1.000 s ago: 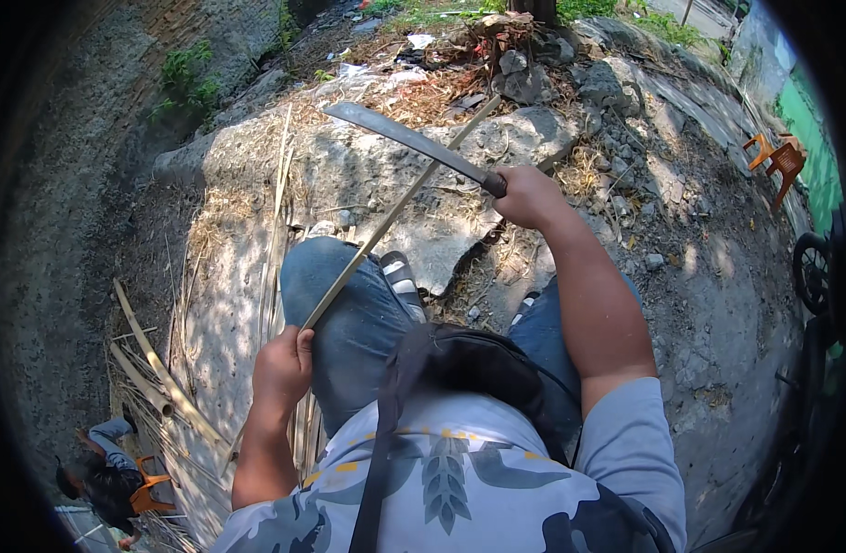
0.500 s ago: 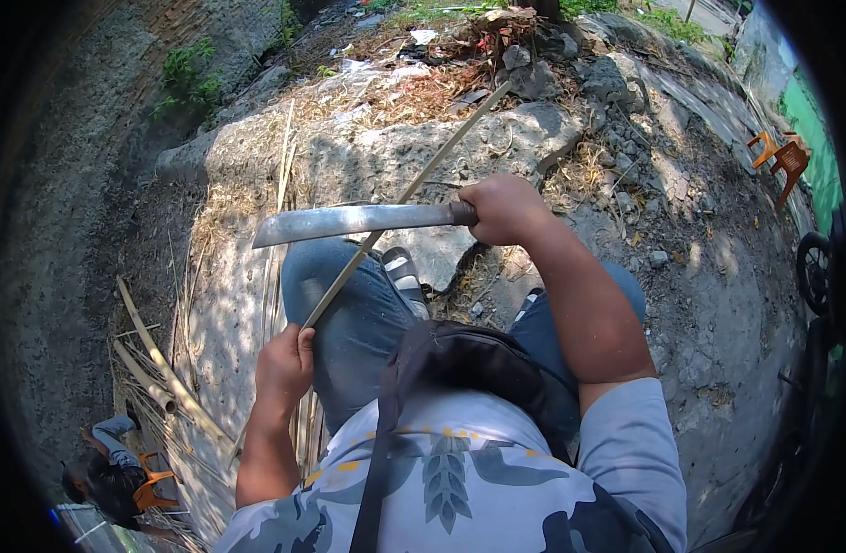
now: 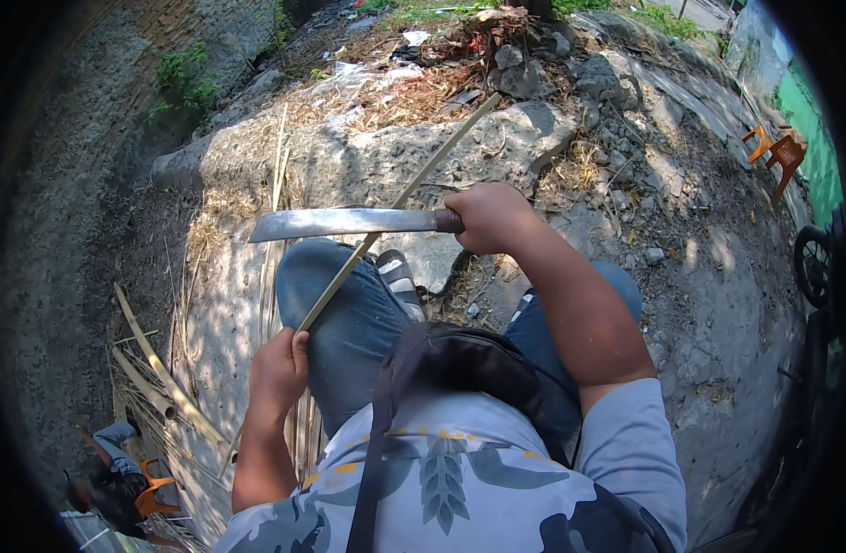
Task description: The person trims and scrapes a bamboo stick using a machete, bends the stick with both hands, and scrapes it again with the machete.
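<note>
My right hand is closed around the dark handle of a machete, its broad steel blade lying crosswise with the tip toward the left. Under the blade, and seemingly against it, runs a long, thin bamboo strip. My left hand grips the strip's near end beside my left knee, thumb on top. From there the strip slants up and away to the right, its far end above the rough concrete. Whether the blade's edge bites into the strip cannot be made out.
Bamboo poles and thin strips lie on the left. At lower left, a person sits on an orange chair. Rubble and a broken concrete slab lie ahead. Another orange chair and a wheel are at right.
My right hand and the machete have shifted slightly left and nearer me along the bamboo strip. The strip's far end has dipped a little; my left hand keeps its grip.
</note>
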The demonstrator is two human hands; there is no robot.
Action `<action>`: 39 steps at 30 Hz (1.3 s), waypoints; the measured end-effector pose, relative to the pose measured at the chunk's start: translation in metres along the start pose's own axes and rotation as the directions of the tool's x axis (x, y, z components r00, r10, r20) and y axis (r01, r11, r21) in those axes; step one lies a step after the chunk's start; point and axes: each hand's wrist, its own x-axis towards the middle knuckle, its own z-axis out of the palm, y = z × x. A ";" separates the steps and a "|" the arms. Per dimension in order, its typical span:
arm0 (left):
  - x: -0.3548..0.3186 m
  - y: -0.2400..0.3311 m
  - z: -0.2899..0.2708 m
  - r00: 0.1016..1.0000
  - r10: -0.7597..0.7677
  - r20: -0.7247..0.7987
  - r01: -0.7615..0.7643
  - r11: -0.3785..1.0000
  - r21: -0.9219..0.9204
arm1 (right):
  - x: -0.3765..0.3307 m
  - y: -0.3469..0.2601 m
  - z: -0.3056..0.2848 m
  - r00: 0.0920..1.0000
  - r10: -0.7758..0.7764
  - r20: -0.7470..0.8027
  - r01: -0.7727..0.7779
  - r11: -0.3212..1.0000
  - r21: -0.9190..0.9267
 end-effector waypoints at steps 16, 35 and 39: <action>-0.004 -0.008 0.011 0.993 0.063 -0.095 -0.069 0.996 -0.061 | -0.008 -0.012 -0.014 0.998 0.056 0.026 -0.057 0.998 0.026; -0.004 -0.004 0.007 0.997 0.040 -0.064 -0.041 0.999 -0.012 | -0.001 0.013 -0.012 0.984 0.171 0.054 -0.176 0.980 0.098; -0.002 -0.004 0.008 0.996 0.045 -0.071 -0.045 0.999 0.009 | -0.001 -0.019 0.000 0.996 -0.071 0.063 0.072 0.997 -0.015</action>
